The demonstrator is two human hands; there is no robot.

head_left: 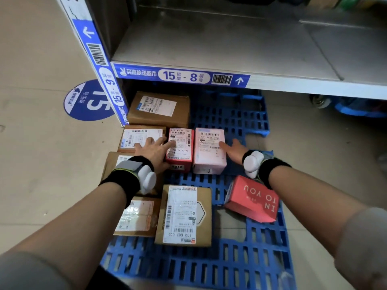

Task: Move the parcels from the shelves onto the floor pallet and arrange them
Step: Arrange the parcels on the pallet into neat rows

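Squaring up 2 parcels mid-pallet: left hand lies flat, fingers straight, on the small red labelled box; right hand presses, fingers apart, against the pale pink labelled box just beside it, likely closing the gap. Neither grip is clamped. 5 brown cardboard parcels line the left edge of the blue slatted plastic floor pallet; the red "IN TO YOU" box sits skewed near the right edge.
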